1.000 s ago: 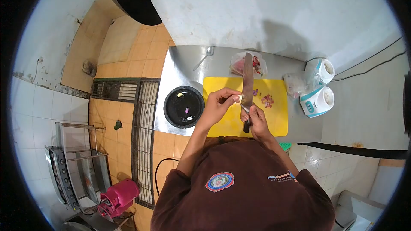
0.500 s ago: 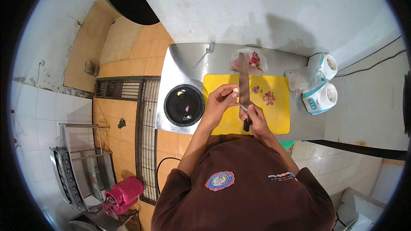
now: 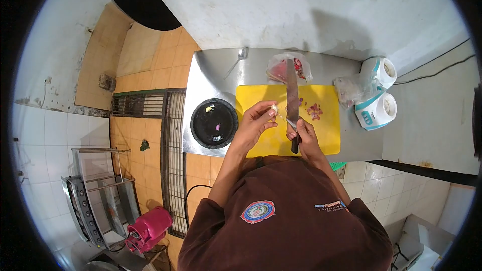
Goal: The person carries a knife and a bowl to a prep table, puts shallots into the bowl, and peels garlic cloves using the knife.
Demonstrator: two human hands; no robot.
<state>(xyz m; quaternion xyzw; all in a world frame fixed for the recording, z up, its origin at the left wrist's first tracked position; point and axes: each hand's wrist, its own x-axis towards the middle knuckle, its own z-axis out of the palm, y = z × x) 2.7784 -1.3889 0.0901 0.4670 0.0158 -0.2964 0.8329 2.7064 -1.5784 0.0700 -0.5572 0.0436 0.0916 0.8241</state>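
My left hand (image 3: 258, 123) pinches a small pale garlic clove (image 3: 274, 107) over the left part of a yellow cutting board (image 3: 324, 143). A thin whitish bit of peel seems to hang below it. In my right hand (image 3: 305, 138) is a large kitchen knife (image 3: 292, 88), its broad blade pointing away from me and its dark handle towards my body. The blade stands a little to the right of the clove, apart from it. Chopped reddish-purple pieces (image 3: 315, 112), apparently shallot, lie on the board to the right of the knife.
Left of the board sits a black stone mortar (image 3: 196, 133) holding a yellowish piece and a purple piece. A spoon (image 3: 236, 62) lies behind it. A plastic bag (image 3: 276, 70) with red chillies is beyond the board. Two white-and-teal containers (image 3: 376, 112) stand at the right.
The knife has moved slightly right, away from my left fingers. The clove shows more between my fingertips. The view has shifted a little.
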